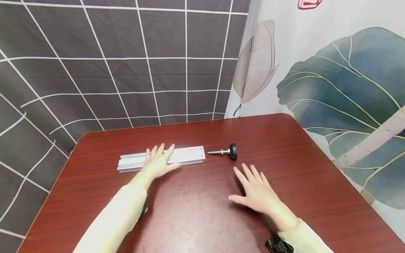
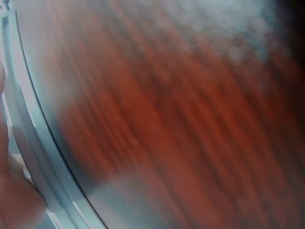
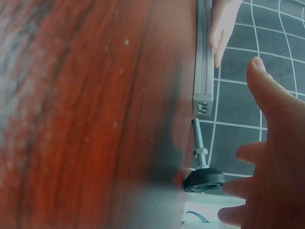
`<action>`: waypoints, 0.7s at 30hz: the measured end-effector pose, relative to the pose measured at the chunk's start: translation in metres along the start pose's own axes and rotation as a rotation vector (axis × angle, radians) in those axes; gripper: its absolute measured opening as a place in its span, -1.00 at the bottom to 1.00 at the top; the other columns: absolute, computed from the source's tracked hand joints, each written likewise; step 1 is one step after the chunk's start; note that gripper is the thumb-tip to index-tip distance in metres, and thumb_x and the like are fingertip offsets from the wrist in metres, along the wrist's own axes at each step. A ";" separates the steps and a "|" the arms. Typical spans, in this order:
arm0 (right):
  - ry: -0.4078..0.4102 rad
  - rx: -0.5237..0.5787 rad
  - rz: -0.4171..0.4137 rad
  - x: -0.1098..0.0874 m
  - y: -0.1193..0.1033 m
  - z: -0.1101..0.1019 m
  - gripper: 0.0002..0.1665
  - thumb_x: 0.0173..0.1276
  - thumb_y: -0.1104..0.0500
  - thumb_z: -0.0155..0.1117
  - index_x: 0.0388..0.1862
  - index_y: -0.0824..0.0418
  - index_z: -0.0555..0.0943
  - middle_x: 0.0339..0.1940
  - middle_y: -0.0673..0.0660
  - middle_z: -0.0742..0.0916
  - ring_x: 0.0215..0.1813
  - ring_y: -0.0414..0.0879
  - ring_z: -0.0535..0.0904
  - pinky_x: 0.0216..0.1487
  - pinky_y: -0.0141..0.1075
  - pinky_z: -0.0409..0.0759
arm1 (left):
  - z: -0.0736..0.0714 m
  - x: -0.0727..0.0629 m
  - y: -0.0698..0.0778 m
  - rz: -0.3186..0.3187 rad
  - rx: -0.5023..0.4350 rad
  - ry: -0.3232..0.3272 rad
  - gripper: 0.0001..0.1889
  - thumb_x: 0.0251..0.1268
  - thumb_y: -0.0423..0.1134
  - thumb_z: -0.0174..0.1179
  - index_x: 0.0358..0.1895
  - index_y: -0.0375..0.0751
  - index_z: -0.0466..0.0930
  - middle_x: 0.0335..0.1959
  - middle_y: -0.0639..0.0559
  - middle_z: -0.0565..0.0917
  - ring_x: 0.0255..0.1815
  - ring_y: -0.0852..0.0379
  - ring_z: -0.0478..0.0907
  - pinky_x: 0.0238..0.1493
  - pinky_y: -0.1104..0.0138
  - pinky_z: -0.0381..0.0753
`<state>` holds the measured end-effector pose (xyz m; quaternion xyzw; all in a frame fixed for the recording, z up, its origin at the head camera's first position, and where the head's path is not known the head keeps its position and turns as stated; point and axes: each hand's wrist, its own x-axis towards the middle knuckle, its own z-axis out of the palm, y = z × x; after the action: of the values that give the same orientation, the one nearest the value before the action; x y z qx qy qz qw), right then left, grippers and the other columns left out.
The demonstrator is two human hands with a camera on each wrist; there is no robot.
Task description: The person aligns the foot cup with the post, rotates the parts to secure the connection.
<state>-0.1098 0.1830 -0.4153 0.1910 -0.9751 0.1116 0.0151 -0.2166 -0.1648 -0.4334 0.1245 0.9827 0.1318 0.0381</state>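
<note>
A silver aluminium profile with slotted sides lies flat toward the back of the table. My left hand is spread over its middle, palm down, with the thumb across the near edge. In the left wrist view the slotted side of the profile curves past part of that hand. Just right of the profile's end lies a levelling foot, its threaded stud pointing at the profile and its black round base to the right. My right hand has its fingers spread, nearer the front than the levelling foot, holding nothing.
The reddish-brown wooden table has rounded back corners. Behind it hangs a dark grey curtain with white grid lines, and a white leaf-patterned curtain hangs at the right. A black wrist device is on the right wrist.
</note>
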 end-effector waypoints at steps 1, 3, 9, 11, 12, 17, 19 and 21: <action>-0.001 0.000 -0.001 0.000 0.000 0.000 0.06 0.08 -0.43 0.19 0.43 0.14 0.25 0.39 0.34 0.29 0.38 0.36 0.11 0.21 0.28 0.11 | 0.000 0.000 0.000 0.002 0.002 -0.001 -0.05 0.03 0.48 -0.01 0.47 0.07 0.06 0.42 -0.30 0.10 0.40 -0.38 -0.06 0.28 -0.24 -0.30; -0.002 0.001 -0.003 0.001 0.000 0.000 0.05 0.09 -0.43 0.18 0.43 0.13 0.24 0.39 0.34 0.29 0.38 0.36 0.11 0.21 0.28 0.11 | 0.001 0.000 -0.001 0.004 0.007 -0.001 -0.04 0.02 0.48 0.00 0.47 0.08 0.06 0.42 -0.29 0.11 0.39 -0.37 -0.05 0.28 -0.23 -0.30; -0.001 -0.002 -0.003 0.002 0.001 -0.001 0.07 0.08 -0.45 0.16 0.43 0.14 0.24 0.39 0.35 0.29 0.38 0.36 0.11 0.21 0.28 0.12 | 0.001 0.002 0.001 0.015 0.035 0.010 -0.06 0.03 0.44 0.06 0.47 0.07 0.08 0.36 -0.27 0.21 0.36 -0.32 0.03 0.31 -0.17 -0.27; 0.003 -0.003 0.000 0.002 0.001 -0.001 0.06 0.08 -0.45 0.17 0.43 0.14 0.25 0.39 0.34 0.29 0.38 0.35 0.11 0.20 0.28 0.12 | 0.001 0.003 0.002 0.030 0.045 0.031 -0.07 0.03 0.40 0.11 0.46 0.05 0.11 0.30 -0.27 0.27 0.31 -0.31 0.11 0.31 -0.16 -0.23; 0.004 -0.004 0.000 0.002 0.002 -0.001 0.06 0.08 -0.44 0.17 0.43 0.13 0.25 0.39 0.34 0.29 0.38 0.35 0.11 0.20 0.28 0.12 | 0.001 0.004 0.002 0.037 0.051 0.041 -0.08 0.03 0.39 0.13 0.45 0.04 0.12 0.26 -0.27 0.31 0.27 -0.30 0.15 0.31 -0.16 -0.20; -0.001 0.005 -0.001 0.003 0.003 -0.001 0.02 0.10 -0.44 0.16 0.43 0.08 0.26 0.40 0.32 0.28 0.38 0.35 0.11 0.21 0.28 0.11 | 0.004 0.004 0.001 0.041 0.063 0.083 -0.11 -0.02 0.35 0.22 0.40 0.03 0.25 0.08 -0.23 0.41 0.10 -0.24 0.27 0.22 -0.11 -0.01; -0.007 0.011 0.002 0.003 0.003 -0.001 0.02 0.10 -0.45 0.14 0.43 0.07 0.26 0.40 0.31 0.28 0.38 0.35 0.10 0.21 0.28 0.10 | 0.005 0.003 -0.001 0.039 0.056 0.100 -0.13 -0.07 0.35 0.26 0.35 0.04 0.32 0.02 -0.21 0.43 0.04 -0.22 0.30 0.18 -0.10 0.05; -0.009 0.015 0.009 0.003 0.004 0.000 0.02 0.10 -0.46 0.14 0.43 0.07 0.26 0.40 0.31 0.28 0.38 0.36 0.11 0.21 0.29 0.10 | 0.006 0.002 -0.003 0.041 0.040 0.118 -0.16 -0.12 0.34 0.30 0.29 0.04 0.38 -0.02 -0.18 0.45 0.00 -0.21 0.32 0.14 -0.11 0.08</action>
<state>-0.1142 0.1861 -0.4157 0.1874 -0.9751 0.1181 0.0088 -0.2187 -0.1650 -0.4403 0.1372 0.9829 0.1201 -0.0251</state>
